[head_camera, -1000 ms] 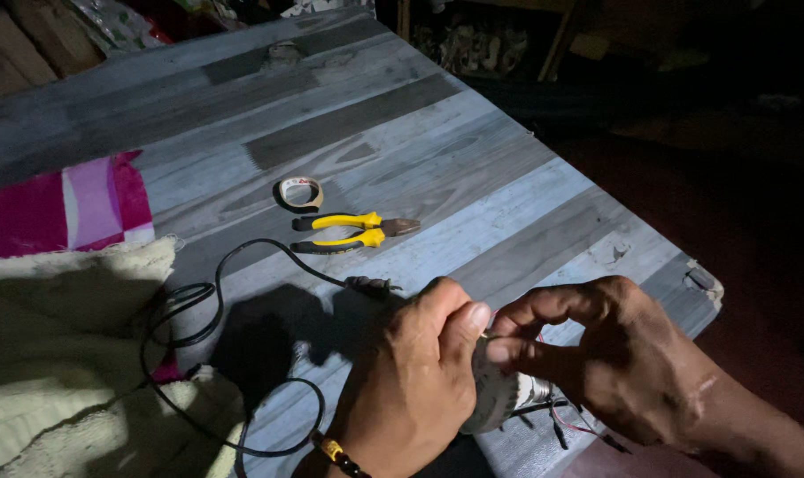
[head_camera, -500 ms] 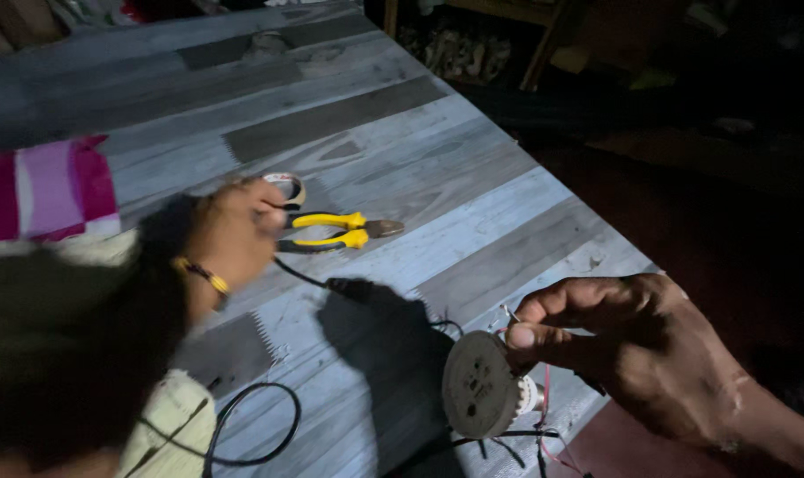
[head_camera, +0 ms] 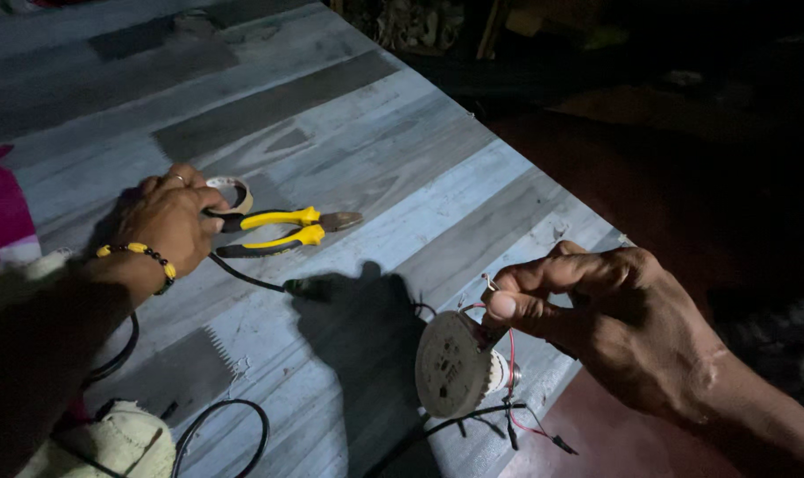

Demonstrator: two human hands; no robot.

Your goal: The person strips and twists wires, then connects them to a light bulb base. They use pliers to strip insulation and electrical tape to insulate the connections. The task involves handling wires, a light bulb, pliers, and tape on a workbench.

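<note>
Your right hand pinches a thin red wire between thumb and forefinger, holding up the round white LED bulb module just above the table's near edge. Your left hand rests across the plank table, fingers closing on the dark handle ends of the yellow pliers, which lie flat beside a roll of tape. A black cable runs under that wrist. The pliers are not yet lifted, so any cutting or stripping looks undone, and the module's leads hang loose.
</note>
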